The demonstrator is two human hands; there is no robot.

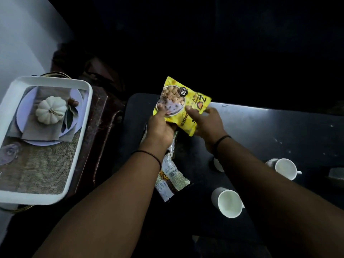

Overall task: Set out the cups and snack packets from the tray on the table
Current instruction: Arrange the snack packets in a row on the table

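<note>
A yellow snack packet (181, 103) is held above the dark table (279, 131), my left hand (160, 127) gripping its left edge and my right hand (208, 125) its right edge. Below my left hand hangs another packet (170, 175) with a barcode, partly hidden by my wrist; whether my left hand also holds it I cannot tell. A white mug (284, 168) stands on the table to the right, and a paper cup (228, 202) stands nearer me. A third cup (217, 164) peeks out from under my right forearm.
A white tray (81, 127) rests at the left on a dark wooden stand (100, 116). Its floor bears a printed picture of a white pumpkin on a plate and burlap. The room behind the table is dark.
</note>
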